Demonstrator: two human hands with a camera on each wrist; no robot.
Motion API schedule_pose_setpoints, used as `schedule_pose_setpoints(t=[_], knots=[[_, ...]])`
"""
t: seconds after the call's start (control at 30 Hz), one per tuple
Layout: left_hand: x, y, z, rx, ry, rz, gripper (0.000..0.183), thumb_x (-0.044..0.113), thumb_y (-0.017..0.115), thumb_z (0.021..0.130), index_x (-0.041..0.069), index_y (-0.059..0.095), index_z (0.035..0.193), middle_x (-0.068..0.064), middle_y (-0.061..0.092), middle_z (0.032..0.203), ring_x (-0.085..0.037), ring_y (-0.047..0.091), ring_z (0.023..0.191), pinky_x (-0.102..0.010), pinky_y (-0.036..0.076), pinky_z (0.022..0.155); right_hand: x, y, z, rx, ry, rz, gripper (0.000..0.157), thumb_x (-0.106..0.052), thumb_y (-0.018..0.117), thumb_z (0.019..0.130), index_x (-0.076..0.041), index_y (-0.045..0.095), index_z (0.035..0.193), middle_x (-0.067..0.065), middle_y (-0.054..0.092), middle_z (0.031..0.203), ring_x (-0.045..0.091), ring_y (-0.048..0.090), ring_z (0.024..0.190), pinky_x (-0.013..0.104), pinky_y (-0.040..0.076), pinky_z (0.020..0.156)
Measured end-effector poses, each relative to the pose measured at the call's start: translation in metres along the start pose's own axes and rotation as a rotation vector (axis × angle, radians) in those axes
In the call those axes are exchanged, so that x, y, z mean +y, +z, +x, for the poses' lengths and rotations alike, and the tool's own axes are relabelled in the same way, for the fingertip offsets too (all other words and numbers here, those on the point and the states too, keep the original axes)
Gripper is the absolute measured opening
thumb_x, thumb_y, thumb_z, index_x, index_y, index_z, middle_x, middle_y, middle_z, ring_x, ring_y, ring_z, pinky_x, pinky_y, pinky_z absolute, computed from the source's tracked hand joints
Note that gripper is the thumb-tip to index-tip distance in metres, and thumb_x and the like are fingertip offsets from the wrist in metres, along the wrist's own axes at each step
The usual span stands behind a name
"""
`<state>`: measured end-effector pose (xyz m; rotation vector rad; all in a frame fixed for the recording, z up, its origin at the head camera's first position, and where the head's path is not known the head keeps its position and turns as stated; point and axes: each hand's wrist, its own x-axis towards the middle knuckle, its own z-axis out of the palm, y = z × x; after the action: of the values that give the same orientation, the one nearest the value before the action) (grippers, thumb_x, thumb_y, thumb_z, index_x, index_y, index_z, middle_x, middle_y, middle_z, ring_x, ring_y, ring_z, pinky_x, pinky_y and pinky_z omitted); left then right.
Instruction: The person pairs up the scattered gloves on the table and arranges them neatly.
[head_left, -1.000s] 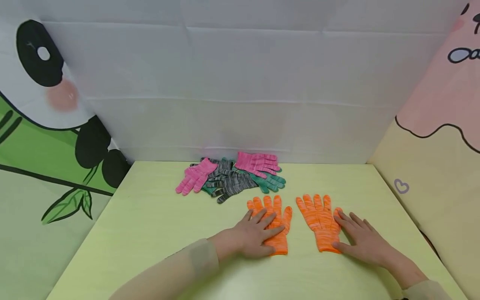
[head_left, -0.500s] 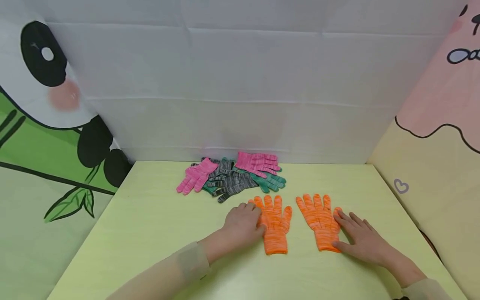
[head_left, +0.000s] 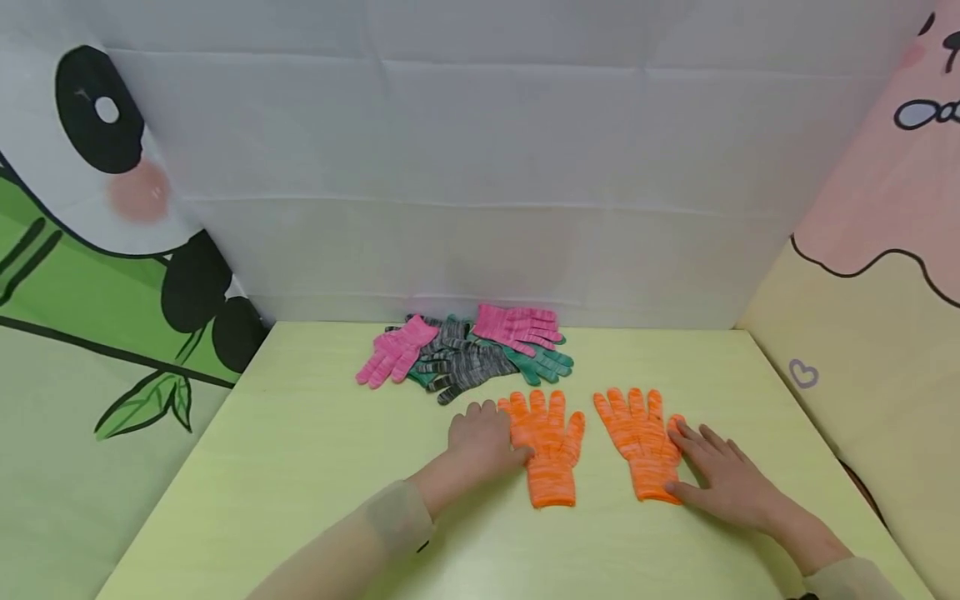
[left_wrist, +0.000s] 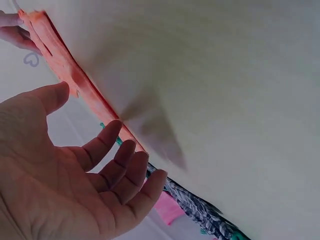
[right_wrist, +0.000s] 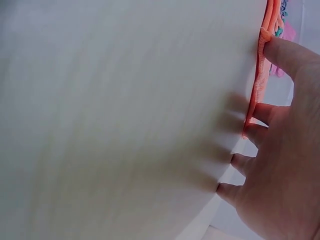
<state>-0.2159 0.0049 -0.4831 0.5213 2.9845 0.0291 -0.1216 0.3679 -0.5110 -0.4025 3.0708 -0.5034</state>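
Two orange knit gloves lie flat on the table, fingers pointing away: a left one point(head_left: 551, 475) and a right one point(head_left: 637, 437). My left hand point(head_left: 483, 442) is at the outer edge of the left glove, its thumb near the glove's side. In the left wrist view that hand's fingers point(left_wrist: 132, 172) are loosely bent and nothing lies in the palm. My right hand point(head_left: 723, 479) rests with spread fingers along the right glove's outer side. Its thumb point(right_wrist: 285, 52) touches the cuff, and the outer fingertips meet the table.
Behind the orange gloves lies a heap of gloves: pink ones point(head_left: 393, 354), grey-black ones point(head_left: 476, 371) and green ones point(head_left: 543, 365). A pale yellow table point(head_left: 315, 433) carries everything. A white backdrop point(head_left: 487, 167) rises at its far edge, with printed panels at both sides.
My left hand has gone from lying across the left orange glove to its outer edge, leaving most of the glove uncovered. The right hand and the gloves stay in place.
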Motion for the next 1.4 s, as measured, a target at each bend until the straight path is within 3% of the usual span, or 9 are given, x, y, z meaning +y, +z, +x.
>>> schedule_pose_setpoints(t=[0.23,0.47,0.6,0.77,0.87,0.97,1.07,1.23,1.4], knots=[[0.011,0.002,-0.008,0.036,0.065,0.034,0.067,0.073,0.052,0.074,0.011,0.058,0.098,-0.005,0.046,0.089,-0.024,0.043,0.081,-0.042,0.041,0.067,0.0,-0.005,0.0,0.003,0.005,-0.004,0.079,-0.059,0.054,0.085,-0.017,0.029,0.147,0.003,0.02,0.153,0.04,0.014,0.136,0.056,0.009,0.106],[-0.001,0.0,-0.005,-0.006,0.05,-0.066,0.033,0.047,0.065,0.079,0.015,0.054,0.076,-0.003,0.043,0.083,-0.022,0.041,0.073,-0.035,0.038,0.054,-0.002,-0.004,0.001,-0.003,0.01,0.011,0.08,-0.059,0.055,0.084,-0.018,0.028,0.147,0.004,0.02,0.153,0.04,0.014,0.136,0.058,0.008,0.106],[-0.012,-0.003,0.0,-0.051,0.053,-0.251,0.021,0.027,0.065,0.079,0.016,0.052,0.067,-0.003,0.042,0.076,-0.02,0.041,0.066,-0.031,0.035,0.049,-0.002,-0.003,0.001,0.012,0.001,0.008,0.079,-0.058,0.056,0.084,-0.017,0.031,0.146,0.004,0.022,0.152,0.041,0.015,0.136,0.058,0.01,0.106],[-0.027,-0.005,0.006,-0.155,0.081,-0.612,0.008,0.012,0.062,0.081,0.009,0.056,0.084,-0.001,0.052,0.078,-0.015,0.046,0.062,-0.027,0.038,0.052,-0.001,-0.001,0.001,0.016,-0.007,0.002,0.077,-0.057,0.056,0.085,-0.016,0.032,0.146,0.006,0.024,0.151,0.042,0.017,0.135,0.059,0.011,0.105],[-0.035,-0.007,0.009,-0.259,0.043,-0.819,0.031,0.015,0.067,0.082,0.001,0.057,0.108,-0.003,0.059,0.093,-0.015,0.055,0.069,-0.028,0.048,0.06,-0.001,-0.002,0.001,0.015,0.0,0.003,0.078,-0.058,0.056,0.084,-0.018,0.031,0.146,0.004,0.023,0.152,0.041,0.016,0.136,0.058,0.01,0.106],[-0.04,-0.008,0.009,-0.376,-0.032,-1.048,0.055,0.016,0.071,0.081,-0.005,0.047,0.126,-0.008,0.061,0.099,-0.018,0.063,0.073,-0.032,0.054,0.066,-0.001,-0.002,0.0,0.013,-0.001,0.011,0.078,-0.057,0.056,0.084,-0.018,0.03,0.146,0.004,0.022,0.152,0.04,0.015,0.136,0.057,0.009,0.106],[-0.043,-0.009,0.009,-0.485,-0.107,-1.269,0.05,0.012,0.071,0.081,-0.008,0.05,0.122,-0.013,0.064,0.095,-0.023,0.066,0.073,-0.035,0.055,0.066,-0.002,-0.002,-0.001,0.011,-0.002,0.02,0.078,-0.057,0.056,0.085,-0.019,0.029,0.147,0.003,0.021,0.152,0.04,0.015,0.136,0.057,0.007,0.106],[-0.043,-0.006,0.008,-0.604,-0.168,-1.435,0.025,0.008,0.068,0.083,-0.001,0.058,0.105,-0.015,0.067,0.094,-0.023,0.067,0.076,-0.037,0.055,0.067,-0.002,-0.002,-0.001,0.008,0.002,0.024,0.079,-0.057,0.056,0.085,-0.019,0.028,0.147,0.002,0.02,0.153,0.039,0.013,0.137,0.057,0.007,0.106],[-0.038,-0.001,0.007,-0.607,-0.214,-1.467,0.026,0.007,0.065,0.085,0.002,0.054,0.107,-0.015,0.068,0.093,-0.026,0.068,0.074,-0.04,0.055,0.066,-0.003,-0.002,0.0,0.003,0.008,0.03,0.079,-0.058,0.056,0.084,-0.02,0.027,0.148,0.002,0.02,0.153,0.039,0.013,0.137,0.057,0.008,0.106]])
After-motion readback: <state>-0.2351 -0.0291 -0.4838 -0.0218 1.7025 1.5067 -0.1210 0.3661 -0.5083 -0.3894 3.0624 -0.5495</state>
